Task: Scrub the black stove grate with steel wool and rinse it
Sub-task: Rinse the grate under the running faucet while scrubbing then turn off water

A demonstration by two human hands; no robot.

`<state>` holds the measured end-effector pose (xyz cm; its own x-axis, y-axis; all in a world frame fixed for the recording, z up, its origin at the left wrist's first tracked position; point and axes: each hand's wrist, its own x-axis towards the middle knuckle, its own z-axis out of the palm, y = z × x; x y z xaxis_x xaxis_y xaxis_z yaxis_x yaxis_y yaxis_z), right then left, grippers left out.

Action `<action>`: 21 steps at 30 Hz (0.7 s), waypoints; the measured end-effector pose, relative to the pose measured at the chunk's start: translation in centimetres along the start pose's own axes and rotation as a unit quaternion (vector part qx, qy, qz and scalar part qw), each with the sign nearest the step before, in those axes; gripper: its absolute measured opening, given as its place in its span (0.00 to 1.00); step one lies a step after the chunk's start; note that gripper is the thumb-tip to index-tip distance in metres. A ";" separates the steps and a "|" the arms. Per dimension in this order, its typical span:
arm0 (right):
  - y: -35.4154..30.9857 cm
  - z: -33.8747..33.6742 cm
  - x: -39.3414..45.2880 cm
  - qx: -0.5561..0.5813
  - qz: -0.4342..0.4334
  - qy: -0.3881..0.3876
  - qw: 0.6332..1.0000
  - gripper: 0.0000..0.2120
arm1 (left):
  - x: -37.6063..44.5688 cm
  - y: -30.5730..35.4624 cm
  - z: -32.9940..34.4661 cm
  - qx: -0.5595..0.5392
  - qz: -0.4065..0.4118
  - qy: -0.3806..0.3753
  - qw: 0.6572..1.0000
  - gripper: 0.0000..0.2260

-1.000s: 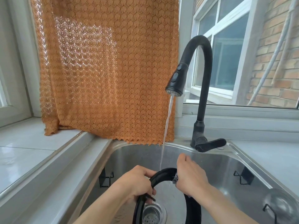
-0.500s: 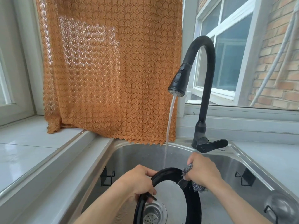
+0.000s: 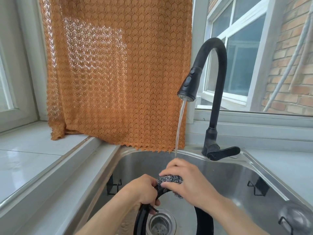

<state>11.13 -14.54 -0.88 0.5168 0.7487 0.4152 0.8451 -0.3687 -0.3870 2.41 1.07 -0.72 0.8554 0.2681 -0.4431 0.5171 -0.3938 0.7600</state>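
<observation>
Scrub step is in hand, rinse running w/ it. Black stove grate (image 3: pixel 140 221) is a ring held up on edge inside the steel sink (image 3: pixel 237 173), its lower part cut off by the bottom of the view, the drain strainer (image 3: pixel 160 223) showing thru its opening. Left hand (image 3: pixel 142 192) has fingers curled round the ring's upper left arc, gripping it to steady it; a short prong of the grate pokes out just under that fist. Right hand (image 3: pixel 186 180) is closed on the steel wool (image 3: pixel 169 179), thumb below and fingers over the top, pad pressed onto the top of the ring right beside the left hand, nearly touching it. Black faucet (image 3: pixel 215 92) is on; water stream (image 3: pixel 179 126) drops behind the right hand's knuckles & appears to land on or just past them, can't tell exactly where it hits the grate. Judging by this, only the top arc is under the wool now, and the rest of the ring can't be judged clean or not. Next move prob calls for: keep left grip firm so the ring doesn't twist, drag wool along the curve w/ pressure, then turn the ring in the left hand to bring a fresh section up under the stream. Wet metal may be slippery, so re-grip carefully. Orange curtain (image 3: pixel 118 73) hangs behind, hem near the sink's back rim.
</observation>
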 end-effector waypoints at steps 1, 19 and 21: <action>0.0 0.2 0.2 -0.027 -0.017 -0.012 0.999 0.12 | 0.1 -0.1 0.0 0.002 0.002 0.003 1.000 0.17; 3.5 -3.2 -0.8 -0.092 0.280 -0.083 0.952 0.05 | 0.9 -0.6 -0.3 -0.022 0.025 0.005 0.999 0.24; 3.7 -3.4 -1.0 -0.100 0.311 -0.072 0.942 0.06 | 0.9 -0.6 -0.2 -0.025 0.026 0.004 0.999 0.23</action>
<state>14.26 -18.48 0.03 0.9092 0.4147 0.0366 0.4005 -0.8473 -0.3488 2.85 1.77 -1.48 0.8809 0.2548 -0.3989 0.4695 -0.3629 0.8049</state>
